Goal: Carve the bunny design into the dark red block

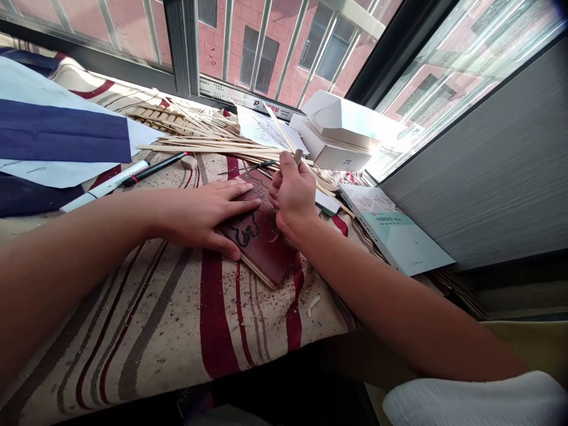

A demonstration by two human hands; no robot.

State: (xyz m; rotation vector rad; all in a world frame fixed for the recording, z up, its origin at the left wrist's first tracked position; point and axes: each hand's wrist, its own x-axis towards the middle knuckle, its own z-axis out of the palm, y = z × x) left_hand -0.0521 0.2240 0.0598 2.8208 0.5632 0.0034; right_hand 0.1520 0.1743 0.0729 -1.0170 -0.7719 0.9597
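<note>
A dark red-brown wooden board (266,248) with black drawn lines lies on the striped cloth (168,319). My left hand (204,210) lies flat on the board's left part, fingers stretched out, pressing it down. My right hand (290,195) is closed in a fist around a carving tool (298,156), whose wooden handle end sticks up above the thumb. The tool's tip is hidden under the hand, over the board. Wood chips lie scattered on the cloth around the board.
A heap of thin bamboo strips (199,133) lies behind the board. A black pen (153,168), a white marker (104,186), blue and white paper (57,133), a drawing sheet (264,130), white boxes (341,133) and a book (394,228) surround it. Window bars stand behind.
</note>
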